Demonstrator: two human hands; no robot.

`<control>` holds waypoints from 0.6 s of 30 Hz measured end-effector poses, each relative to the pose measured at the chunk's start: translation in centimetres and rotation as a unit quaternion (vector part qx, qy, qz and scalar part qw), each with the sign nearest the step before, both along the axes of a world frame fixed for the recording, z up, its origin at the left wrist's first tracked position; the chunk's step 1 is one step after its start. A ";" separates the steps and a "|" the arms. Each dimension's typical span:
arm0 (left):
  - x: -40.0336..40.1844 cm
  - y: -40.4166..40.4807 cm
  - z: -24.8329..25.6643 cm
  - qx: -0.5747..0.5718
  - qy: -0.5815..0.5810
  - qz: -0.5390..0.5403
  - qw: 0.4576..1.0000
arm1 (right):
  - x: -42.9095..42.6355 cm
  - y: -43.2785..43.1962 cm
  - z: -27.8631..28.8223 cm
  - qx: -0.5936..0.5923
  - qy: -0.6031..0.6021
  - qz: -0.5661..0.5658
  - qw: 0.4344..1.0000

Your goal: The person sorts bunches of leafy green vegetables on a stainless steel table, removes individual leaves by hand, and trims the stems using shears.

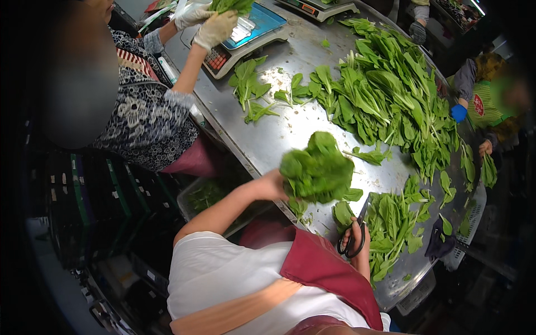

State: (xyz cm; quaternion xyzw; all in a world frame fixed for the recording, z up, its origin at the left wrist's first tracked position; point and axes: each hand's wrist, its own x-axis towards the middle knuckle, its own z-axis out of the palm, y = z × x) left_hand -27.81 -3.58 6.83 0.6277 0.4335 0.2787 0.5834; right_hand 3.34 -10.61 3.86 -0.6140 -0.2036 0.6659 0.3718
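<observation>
My left hand (274,185) grips a bunch of leafy greens (320,169) over the near edge of the metal table (259,140); the bunch is blurred and hides the fingertips. Black-handled scissors (361,228) are in my right hand (358,240), blades pointing away from me over the table. A small pile of greens (389,222) lies just right of the scissors. Farther off, a large heap of long leafy greens (389,92) covers the right part of the table. A few loose stems (370,155) lie between the heap and my hands.
At the left, a co-worker's gloved hands (215,29) hold greens above a scale with a blue tray (259,25). Another scale (320,7) stands beyond. Across the table is a co-worker with a blue-covered hand (459,113). Stacked dark crates (104,201) and a clear bin (197,197) stand left.
</observation>
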 end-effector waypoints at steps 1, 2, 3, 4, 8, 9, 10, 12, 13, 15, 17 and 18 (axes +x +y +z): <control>-1.0 0.7 -0.9 0.018 -0.027 0.038 0.999 | 0.0 0.1 0.0 0.002 -0.001 0.003 1.000; -2.1 1.3 -1.5 0.042 -0.004 0.095 0.995 | -0.1 0.2 0.0 0.004 -0.001 0.005 1.000; -3.1 2.2 -2.4 0.045 0.043 0.140 0.988 | -0.1 0.4 -0.1 0.012 -0.014 0.016 1.000; -3.9 3.3 -1.6 0.072 0.201 0.160 0.964 | -0.3 0.6 0.0 0.018 -0.026 0.029 0.999; -6.9 4.0 -6.0 0.242 0.544 0.270 0.757 | -0.7 0.8 0.6 0.037 -0.046 0.046 0.997; -6.9 3.9 -6.9 0.217 0.596 0.259 0.729 | -0.8 1.0 0.6 0.036 -0.051 0.047 0.997; -6.3 3.9 -6.7 0.193 0.588 0.252 0.744 | -0.7 0.9 0.4 0.036 -0.052 0.045 0.997; -5.1 3.4 -5.7 0.141 0.573 0.238 0.772 | -0.6 0.8 0.0 0.035 -0.052 0.046 0.997; -4.9 3.1 -5.4 0.159 0.568 0.221 0.777 | -0.7 0.8 0.0 0.033 -0.049 0.043 0.997; -4.7 2.3 -5.1 0.194 0.558 0.190 0.784 | -0.8 0.9 0.1 0.031 -0.043 0.040 0.998; -4.8 1.8 -4.5 0.164 0.575 0.122 0.793 | -0.9 1.0 -0.1 0.028 -0.042 0.047 0.998; -4.8 1.7 -4.0 0.157 0.586 0.096 0.789 | -0.9 1.1 -0.2 0.026 -0.042 0.050 0.998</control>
